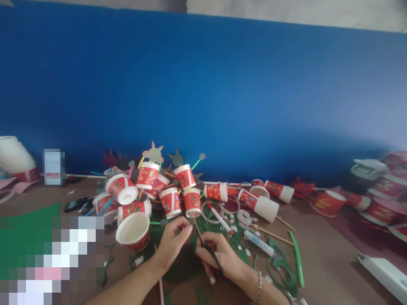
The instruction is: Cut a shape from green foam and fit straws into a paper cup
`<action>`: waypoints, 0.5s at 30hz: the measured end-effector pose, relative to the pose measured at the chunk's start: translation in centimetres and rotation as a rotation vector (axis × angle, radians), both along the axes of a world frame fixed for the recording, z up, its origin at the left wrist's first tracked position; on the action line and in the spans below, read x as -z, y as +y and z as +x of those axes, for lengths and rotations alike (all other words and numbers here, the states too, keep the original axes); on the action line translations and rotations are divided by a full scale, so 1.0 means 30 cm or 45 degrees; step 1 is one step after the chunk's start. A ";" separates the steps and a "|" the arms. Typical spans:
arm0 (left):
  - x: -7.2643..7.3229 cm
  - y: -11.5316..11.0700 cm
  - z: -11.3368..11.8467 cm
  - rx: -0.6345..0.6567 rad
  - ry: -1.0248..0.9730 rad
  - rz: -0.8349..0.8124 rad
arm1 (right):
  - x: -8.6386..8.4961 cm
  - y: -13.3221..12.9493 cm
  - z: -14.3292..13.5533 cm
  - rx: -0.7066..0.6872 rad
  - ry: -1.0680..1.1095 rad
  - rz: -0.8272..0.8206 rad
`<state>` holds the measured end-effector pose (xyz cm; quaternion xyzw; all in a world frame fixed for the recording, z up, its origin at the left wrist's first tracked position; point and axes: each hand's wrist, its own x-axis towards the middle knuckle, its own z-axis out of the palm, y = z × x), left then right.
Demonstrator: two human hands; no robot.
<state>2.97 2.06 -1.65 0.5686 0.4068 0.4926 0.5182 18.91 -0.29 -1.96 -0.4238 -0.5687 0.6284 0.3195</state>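
Note:
My right hand [221,254] grips a pair of scissors [197,228] with dark handles, its blades pointing up and to the left. My left hand [174,241] is just left of the blades, thumb and fingers pinched together; whatever they hold is too small to make out. Past my hands stands a red paper cup [192,202], one of several with printed patterns. An open paper cup [132,231] with a white inside tilts to the left of my left hand. Dark green paper scraps [187,267] lie under both hands.
A red-and-white marker [220,217], a tape roll [244,217], a glue tube [259,243] and a green strip [296,259] lie to the right. Nested cups [258,205] lie on their side. A long white object [384,275] sits far right. A blue partition [203,93] rises behind.

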 end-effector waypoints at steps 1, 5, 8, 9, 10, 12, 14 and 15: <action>0.002 0.000 -0.001 -0.005 -0.003 0.005 | 0.002 0.001 0.000 0.002 -0.004 0.004; 0.007 0.001 -0.002 0.000 -0.007 0.013 | 0.010 0.003 -0.001 0.026 -0.027 0.016; 0.005 0.001 -0.002 0.005 -0.016 0.004 | 0.010 0.003 -0.002 0.030 -0.017 0.008; 0.004 0.001 -0.001 0.002 -0.019 0.002 | 0.009 0.002 -0.002 0.024 -0.009 0.003; 0.004 0.001 -0.001 -0.001 -0.019 0.000 | 0.008 0.002 -0.002 0.015 -0.002 -0.006; 0.005 0.003 0.000 -0.009 -0.020 -0.001 | 0.005 0.001 -0.002 0.006 0.007 -0.019; 0.008 0.004 -0.001 -0.008 -0.024 0.005 | 0.002 0.000 -0.002 0.007 0.005 -0.021; 0.009 0.005 -0.001 -0.005 -0.028 0.008 | 0.001 -0.001 -0.003 0.009 0.002 -0.021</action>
